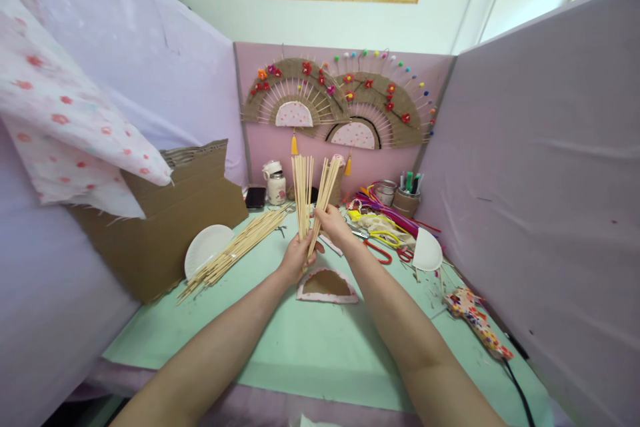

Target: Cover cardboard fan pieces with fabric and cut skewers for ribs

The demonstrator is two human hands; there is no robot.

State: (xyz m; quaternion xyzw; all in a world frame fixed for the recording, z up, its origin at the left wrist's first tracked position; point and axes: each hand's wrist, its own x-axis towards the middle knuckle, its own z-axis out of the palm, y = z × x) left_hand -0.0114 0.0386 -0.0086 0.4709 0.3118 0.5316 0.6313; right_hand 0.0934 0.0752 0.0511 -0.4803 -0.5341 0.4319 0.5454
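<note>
A bundle of thin wooden sticks stands upright in my left hand, whose fingers wrap round its lower end. My right hand grips the upper part of a second bunch of sticks, tilted to the right; the two bunches meet near my left hand. Just below the hands, a half-round cardboard piece with a pink-dotted cloth border lies on the green tablecloth. More loose sticks lie in a pile to the left, partly over a white paper plate.
Scissors, a half paper plate and a flower-patterned tool with a cord lie right. A pen holder and a white bottle stand behind. Cardboard leans left; decorated fans hang at the back.
</note>
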